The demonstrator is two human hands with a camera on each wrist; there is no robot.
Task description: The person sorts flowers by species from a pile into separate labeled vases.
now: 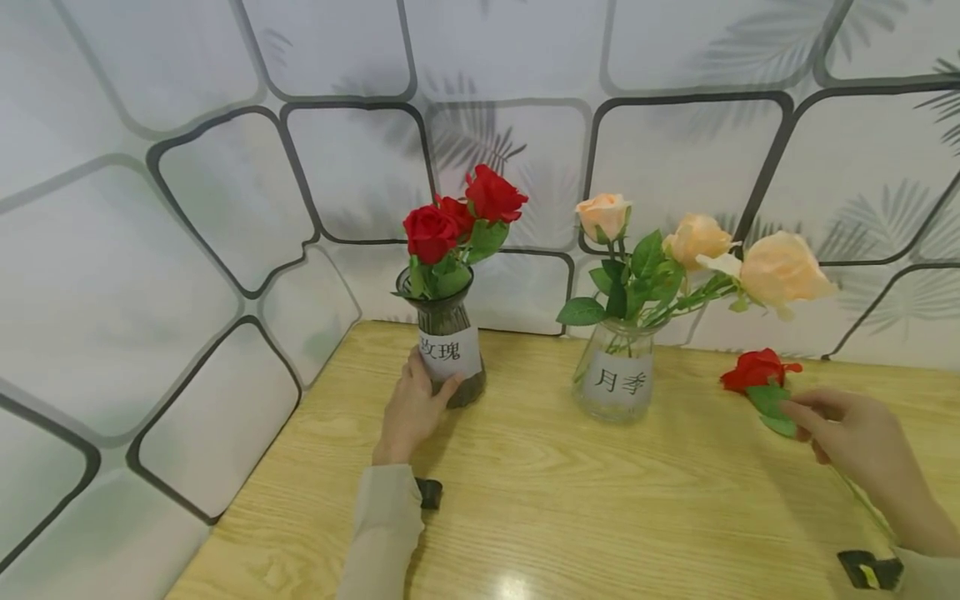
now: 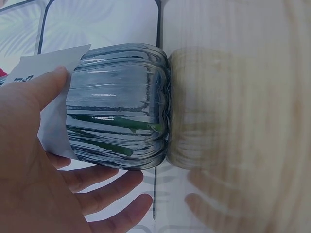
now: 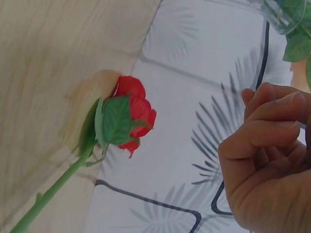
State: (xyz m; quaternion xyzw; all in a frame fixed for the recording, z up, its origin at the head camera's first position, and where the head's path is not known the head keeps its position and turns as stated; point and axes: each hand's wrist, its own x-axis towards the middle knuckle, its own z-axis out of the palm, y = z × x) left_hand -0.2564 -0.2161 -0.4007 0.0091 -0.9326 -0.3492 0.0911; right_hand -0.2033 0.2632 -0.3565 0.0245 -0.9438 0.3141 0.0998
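My left hand (image 1: 415,407) holds a dark ribbed glass vase (image 1: 469,388) by its side. Its thumb presses the white paper label (image 2: 53,114), with fingers along the other side. Red roses (image 1: 495,194) stand in this vase, and green stem ends show through the glass in the left wrist view. A single red rose (image 1: 756,371) with green leaves lies on the table at the right. Over its stem hovers my right hand (image 1: 862,437), fingers loosely curled around nothing. In the right wrist view a gap separates that hand from the rose (image 3: 138,109).
A clear glass vase (image 1: 615,408) with a white label stands between the hands, holding peach roses (image 1: 780,271) that lean right. The wood-grain table (image 1: 570,500) meets a patterned wall covering (image 1: 510,50) behind the vases and at the left.
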